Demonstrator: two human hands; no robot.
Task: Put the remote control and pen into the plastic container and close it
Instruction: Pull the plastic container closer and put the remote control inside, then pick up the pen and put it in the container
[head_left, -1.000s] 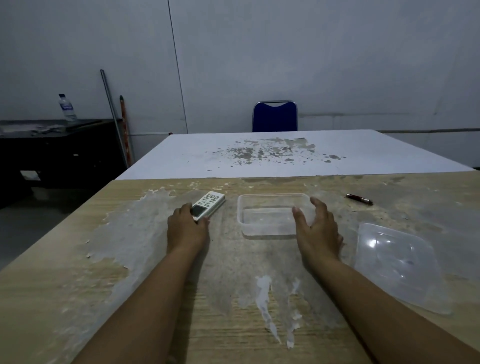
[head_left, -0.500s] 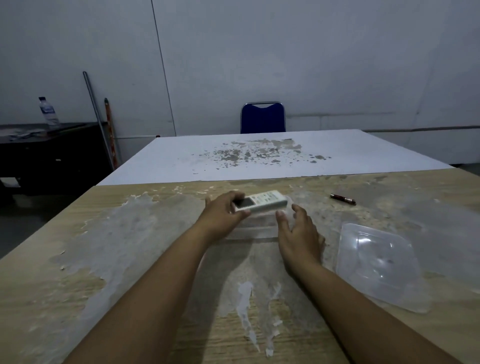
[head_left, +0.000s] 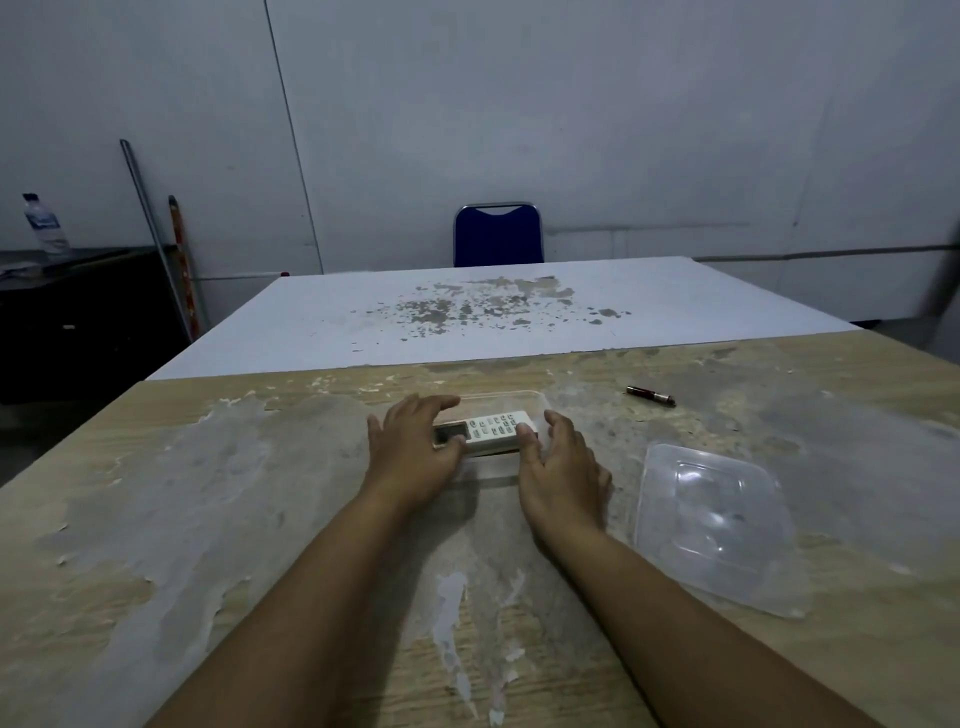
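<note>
The white remote control (head_left: 493, 428) lies lengthwise inside the clear plastic container (head_left: 519, 395) at the middle of the wooden table. My left hand (head_left: 410, 452) holds the remote's display end, thumb on its near edge and fingers over its far side. At the container's right side is my right hand (head_left: 563, 467), fingers apart, with its thumb tip touching the remote's right end. The dark pen (head_left: 650, 396) rests on the table to the right of the container. The clear lid (head_left: 711, 519) lies flat at the near right.
The wooden table (head_left: 208, 519) has worn, peeling patches. Behind it sits a white table (head_left: 467, 312) with a blue chair (head_left: 498, 236) at its far side. To the left are a dark cabinet with a water bottle (head_left: 44, 223) and poles (head_left: 150, 223) leaning on the wall.
My left hand lifted the remote from the table left of the container, carried it right and lowered it into the container. My right hand stayed at the container's right side.
</note>
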